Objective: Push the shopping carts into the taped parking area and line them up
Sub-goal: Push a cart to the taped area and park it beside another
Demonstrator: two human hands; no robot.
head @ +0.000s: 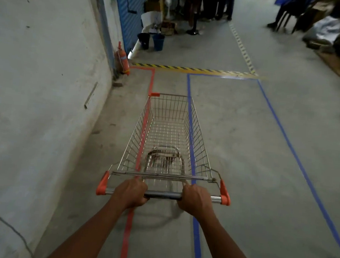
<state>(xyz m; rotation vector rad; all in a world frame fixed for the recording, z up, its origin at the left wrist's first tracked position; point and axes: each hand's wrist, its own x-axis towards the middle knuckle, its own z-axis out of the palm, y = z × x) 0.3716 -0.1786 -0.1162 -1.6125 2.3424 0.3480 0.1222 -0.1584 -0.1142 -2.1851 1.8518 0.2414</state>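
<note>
Both hands curl around the handle bar (162, 194) of a wire shopping cart (167, 137), the left hand (131, 193) near its left orange end cap, the right hand (195, 200) nearer the right one. The cart's empty basket stretches away from the hands toward the far end of the floor, standing between a red tape line (144, 126) on its left and a blue tape line (191, 134) on its right. Black-and-yellow hazard tape (190, 69) crosses the floor beyond. A red fire extinguisher (124, 60) stands by the left wall; its label is unreadable. No brand shows on the cart.
</note>
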